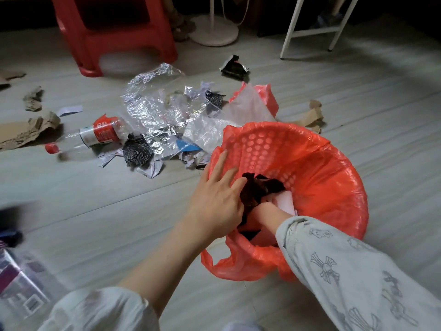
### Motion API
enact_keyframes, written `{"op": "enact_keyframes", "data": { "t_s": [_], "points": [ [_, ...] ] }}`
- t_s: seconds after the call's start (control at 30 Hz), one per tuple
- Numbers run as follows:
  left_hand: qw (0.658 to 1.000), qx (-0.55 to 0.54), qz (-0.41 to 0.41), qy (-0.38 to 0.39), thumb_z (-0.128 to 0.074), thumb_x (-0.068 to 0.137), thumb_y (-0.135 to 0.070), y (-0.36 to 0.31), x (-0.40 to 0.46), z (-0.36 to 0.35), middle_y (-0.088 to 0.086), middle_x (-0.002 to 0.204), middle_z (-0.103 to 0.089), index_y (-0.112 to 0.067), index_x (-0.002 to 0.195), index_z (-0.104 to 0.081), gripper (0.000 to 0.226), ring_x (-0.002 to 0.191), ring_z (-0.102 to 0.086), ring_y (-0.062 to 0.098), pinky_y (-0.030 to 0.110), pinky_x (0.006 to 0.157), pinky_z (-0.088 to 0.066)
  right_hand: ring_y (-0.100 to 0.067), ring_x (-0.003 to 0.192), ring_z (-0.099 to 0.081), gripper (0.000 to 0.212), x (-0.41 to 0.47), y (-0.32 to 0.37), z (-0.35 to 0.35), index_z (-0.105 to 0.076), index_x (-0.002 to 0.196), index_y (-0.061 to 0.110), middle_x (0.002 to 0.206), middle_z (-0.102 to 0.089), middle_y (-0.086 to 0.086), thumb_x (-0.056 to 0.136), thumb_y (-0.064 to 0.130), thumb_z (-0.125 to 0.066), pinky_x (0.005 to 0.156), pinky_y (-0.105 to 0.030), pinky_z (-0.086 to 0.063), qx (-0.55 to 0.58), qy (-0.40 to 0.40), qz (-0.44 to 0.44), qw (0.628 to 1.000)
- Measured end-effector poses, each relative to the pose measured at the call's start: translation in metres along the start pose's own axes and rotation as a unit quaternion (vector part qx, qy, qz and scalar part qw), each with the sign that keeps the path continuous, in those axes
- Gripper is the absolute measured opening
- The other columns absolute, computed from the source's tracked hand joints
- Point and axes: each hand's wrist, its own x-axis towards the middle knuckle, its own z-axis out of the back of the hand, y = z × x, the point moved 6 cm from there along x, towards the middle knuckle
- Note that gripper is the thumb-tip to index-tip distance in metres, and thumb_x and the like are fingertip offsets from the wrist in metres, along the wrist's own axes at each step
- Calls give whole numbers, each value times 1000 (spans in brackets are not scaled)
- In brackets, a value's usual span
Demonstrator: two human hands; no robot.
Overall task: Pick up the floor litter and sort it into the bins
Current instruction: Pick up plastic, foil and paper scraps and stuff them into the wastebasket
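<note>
Red perforated bin (310,149) with red liner, near right, holds dark crumpled litter (260,187); clear bottle (95,137) lies sideways left; crumpled clear plastic (152,96) beyond; torn cardboard (21,132) far left.

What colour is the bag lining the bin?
Orange-red bag, seen best in the head view.

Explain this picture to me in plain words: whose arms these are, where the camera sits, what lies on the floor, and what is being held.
There is no machine here. A person wears a camera on the head, looking down at their own arms. The left hand rests with straight fingers on the rim of a red bin lined with a red bag. The right hand reaches inside, pushing down a dark crumpled wrapper; its fingers are hidden. On the floor behind lie a plastic bottle, clear plastic film, torn cardboard and paper scraps. A red stool stands farther back.
</note>
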Motion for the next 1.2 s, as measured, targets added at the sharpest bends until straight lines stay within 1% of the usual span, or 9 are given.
{"op": "enact_keyframes", "data": {
  "t_s": [0.17,0.3,0.37,0.5,0.7,0.8,0.9,1.03,1.2],
  "points": [
    [1000,5,-2,3,-40,71,-26,3,-4,-8,9,106,-66,-13,101,-67,43,136,-31,40,52,109,-28,-33,143,-3,84,-6,-4,-11,6,148,35,158,3,-2,82,72,-30,114,-54,-7,64,-86,-14,994],
    [1000,-4,5,-24,-36,72,-26,9,-1,-3,7,98,-68,-12,94,-69,42,133,-36,41,53,107,-31,-25,144,19,74,-32,-10,-15,10,148,34,156,23,4,90,65,-23,110,-62,8,70,-96,16,993],
    [1000,-7,8,-29,-36,73,-27,10,-4,-3,7,98,-68,-12,97,-68,42,133,-37,40,54,105,-31,-23,146,10,67,-49,-12,-12,-3,150,26,158,14,3,95,55,-25,111,-61,5,66,-101,28,992],
    [999,4,4,-36,-37,70,-26,6,-4,-2,8,103,-67,-12,109,-64,49,130,-40,40,54,102,-34,-28,123,-48,38,-94,-26,23,-58,116,11,129,-53,-8,98,34,-34,95,-41,-40,104,-225,17,969],
    [998,-19,2,-59,-36,71,-26,-3,-2,6,10,107,-66,-11,118,-57,54,128,-43,42,58,100,-34,-26,123,-41,46,-123,-33,54,-39,133,18,131,-41,-5,93,37,-49,92,-40,-43,104,-411,1,906],
    [997,-32,-1,-64,-35,71,-26,-3,-2,8,11,111,-64,-11,122,-54,56,129,-41,42,57,101,-35,-29,143,-9,77,-90,-27,37,-8,149,26,155,-8,-7,88,48,-51,110,-50,-25,56,-314,12,948],
    [997,-36,3,-66,-36,71,-24,-2,-1,8,11,113,-63,-9,121,-56,56,131,-37,43,57,104,-33,-29,144,18,76,-40,-25,6,4,149,33,157,14,-7,91,59,-38,109,-65,3,36,-146,-7,989],
    [997,-44,14,-57,-33,72,-24,-1,-2,3,11,112,-63,-9,122,-55,57,134,-32,43,57,108,-29,-27,144,18,74,-11,-23,-7,6,148,38,158,14,-5,89,66,-31,106,-69,6,38,-86,-17,995],
    [998,-30,11,-46,-38,71,-25,3,-7,-4,9,112,-64,-10,120,-57,54,132,-36,41,58,104,-33,-25,145,14,79,-17,-18,-2,1,146,43,158,11,2,83,72,-35,108,-68,0,91,-133,33,986]
  ]
}}
